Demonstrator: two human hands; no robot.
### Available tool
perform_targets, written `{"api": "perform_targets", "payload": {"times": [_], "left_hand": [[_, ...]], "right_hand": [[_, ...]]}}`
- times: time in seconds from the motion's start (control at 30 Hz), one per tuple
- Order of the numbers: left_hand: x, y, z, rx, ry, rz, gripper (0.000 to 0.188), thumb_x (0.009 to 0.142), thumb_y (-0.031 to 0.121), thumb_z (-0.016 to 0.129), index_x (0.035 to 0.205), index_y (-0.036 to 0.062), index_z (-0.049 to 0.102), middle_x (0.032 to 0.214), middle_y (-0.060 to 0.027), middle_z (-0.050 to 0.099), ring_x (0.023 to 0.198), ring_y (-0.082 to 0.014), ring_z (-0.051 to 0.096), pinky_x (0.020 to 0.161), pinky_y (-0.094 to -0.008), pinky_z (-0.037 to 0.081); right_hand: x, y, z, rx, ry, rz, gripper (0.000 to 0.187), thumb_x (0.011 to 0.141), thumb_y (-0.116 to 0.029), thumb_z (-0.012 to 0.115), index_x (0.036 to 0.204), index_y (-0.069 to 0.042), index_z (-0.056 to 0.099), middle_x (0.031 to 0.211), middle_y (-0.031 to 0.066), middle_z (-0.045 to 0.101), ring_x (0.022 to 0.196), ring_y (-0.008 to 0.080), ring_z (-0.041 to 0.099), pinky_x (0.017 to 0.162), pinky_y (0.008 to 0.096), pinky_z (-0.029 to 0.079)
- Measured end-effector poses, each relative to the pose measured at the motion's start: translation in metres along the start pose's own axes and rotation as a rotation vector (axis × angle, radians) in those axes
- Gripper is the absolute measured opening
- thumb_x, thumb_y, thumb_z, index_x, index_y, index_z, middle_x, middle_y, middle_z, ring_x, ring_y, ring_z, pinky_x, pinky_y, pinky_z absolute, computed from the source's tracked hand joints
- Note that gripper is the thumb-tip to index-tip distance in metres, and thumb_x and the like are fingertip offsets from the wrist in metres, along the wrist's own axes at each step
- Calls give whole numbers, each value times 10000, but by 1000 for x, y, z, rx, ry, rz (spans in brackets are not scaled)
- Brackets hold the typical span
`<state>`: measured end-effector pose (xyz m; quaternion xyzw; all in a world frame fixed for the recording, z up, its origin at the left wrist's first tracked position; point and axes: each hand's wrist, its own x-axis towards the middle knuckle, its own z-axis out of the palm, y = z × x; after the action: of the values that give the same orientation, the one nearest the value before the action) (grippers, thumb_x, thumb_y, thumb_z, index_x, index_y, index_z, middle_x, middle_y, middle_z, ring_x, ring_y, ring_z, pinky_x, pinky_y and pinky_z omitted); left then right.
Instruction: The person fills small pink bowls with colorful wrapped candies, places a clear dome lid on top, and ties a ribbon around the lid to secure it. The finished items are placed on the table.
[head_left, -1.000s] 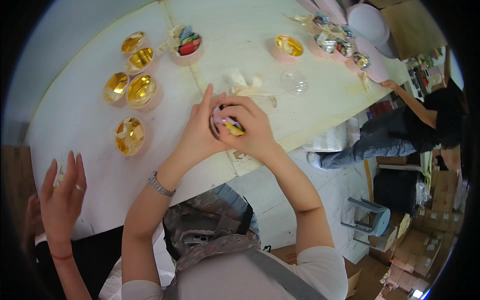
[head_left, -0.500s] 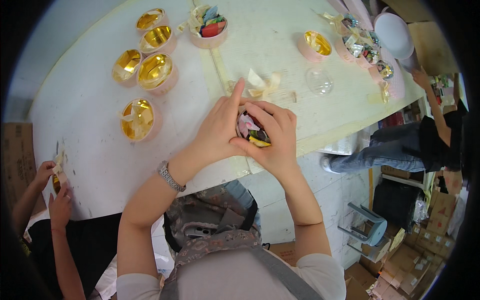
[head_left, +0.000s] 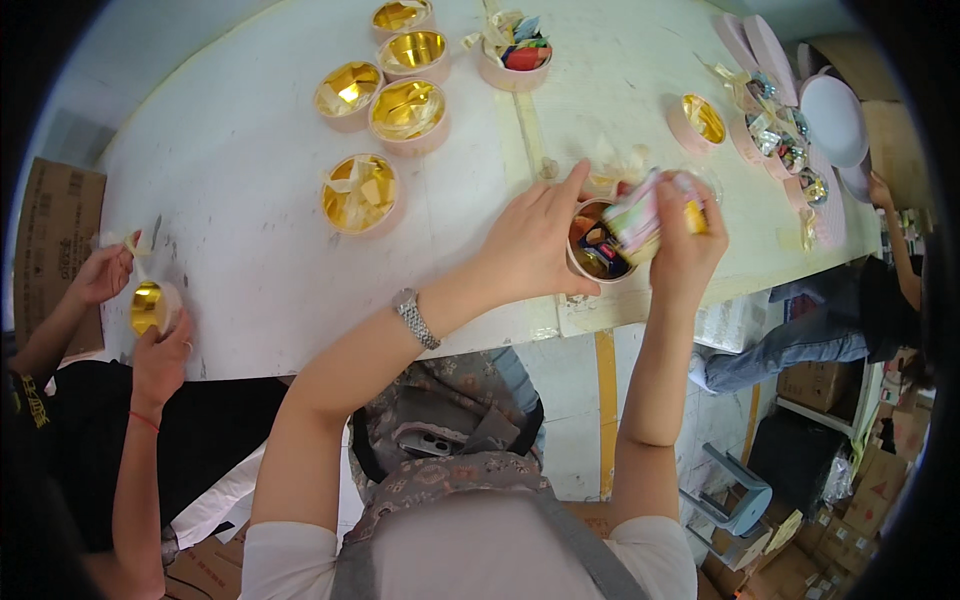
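Your left fingers (head_left: 573, 183) gripped the round box (head_left: 610, 280) over the bench (head_left: 450, 260) while your right fingers (head_left: 670, 225) pinched printed packets (head_left: 632, 222) above its opening, apparently light, pliable and slick, best held by their edges.
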<state>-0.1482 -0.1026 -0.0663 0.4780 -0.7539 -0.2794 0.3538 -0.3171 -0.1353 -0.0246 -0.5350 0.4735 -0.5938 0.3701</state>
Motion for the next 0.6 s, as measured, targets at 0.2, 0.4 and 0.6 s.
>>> {"api": "perform_targets", "payload": {"times": [0.2,0.4,0.6], "left_hand": [[-52,-3,-101,514,467,-129,626,679,330,824,1157,28,554,1178,-170,552,1097,-318,529,916,-404,473],[-75,-35,-132,762,403,-557,280,747,229,730,966,86,629,947,-97,628,865,-298,627,732,-392,519],[-93,-24,-123,470,410,-403,187,753,170,717,894,65,654,907,-93,627,753,-273,631,665,-358,520]], "right_hand": [[6,-1,-38,608,46,207,250,936,-195,609,1113,-25,560,1038,135,648,873,238,659,741,353,579],[-38,-19,34,499,-128,182,289,913,-195,624,1114,2,561,1019,142,642,827,205,653,678,314,564],[-71,-43,98,648,-365,349,266,887,-104,654,1107,32,594,985,138,657,812,200,671,713,315,575]]}}
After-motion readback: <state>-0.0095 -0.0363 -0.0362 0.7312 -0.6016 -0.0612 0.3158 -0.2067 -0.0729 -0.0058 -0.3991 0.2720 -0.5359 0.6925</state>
